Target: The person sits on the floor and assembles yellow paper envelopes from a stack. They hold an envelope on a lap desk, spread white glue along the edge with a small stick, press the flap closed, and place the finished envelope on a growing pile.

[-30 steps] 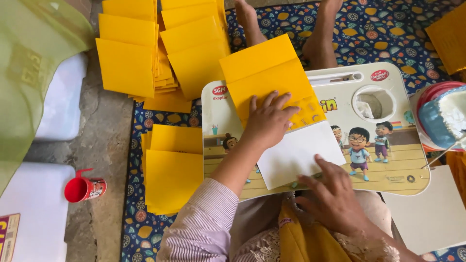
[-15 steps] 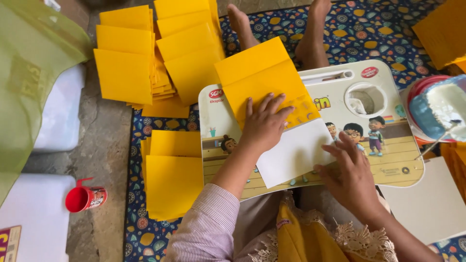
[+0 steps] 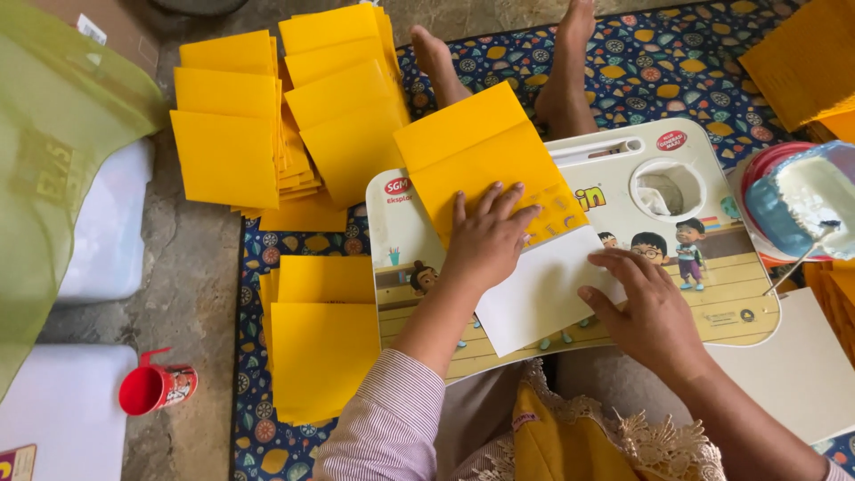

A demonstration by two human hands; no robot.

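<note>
A person seated on a patterned mat (image 3: 677, 62) works at a lap tray (image 3: 712, 294) printed with cartoon children, which serves as a worktop. The left hand (image 3: 488, 239) lies flat, fingers spread, pressing down a yellow envelope (image 3: 472, 151) near the tray's far edge. The right hand (image 3: 648, 303) rests open, fingertips on the edge of a white sheet (image 3: 534, 294) lying just in front of the envelope and partly under it. Neither hand grips anything; both press from above.

The risk, by the look of it, is slippage: the white sheet sits at an angle on a smooth tray, and uneven pressure could skew it or crease the envelope's flap. A tub of white paste (image 3: 806, 200) with a stick in it stands at the tray's right edge, near enough for a sleeve or elbow to tip it or smear the paper. The red cup (image 3: 156, 387) sits well apart on the floor.

Stacks of yellow envelopes (image 3: 267, 134) lie beyond the tray, another pile (image 3: 316, 347) beside it. How the sheet meets the envelope is hidden under the left hand; the tub is cut off at the frame's edge, and the contents of the tray's round recess (image 3: 668, 189) are unclear.
</note>
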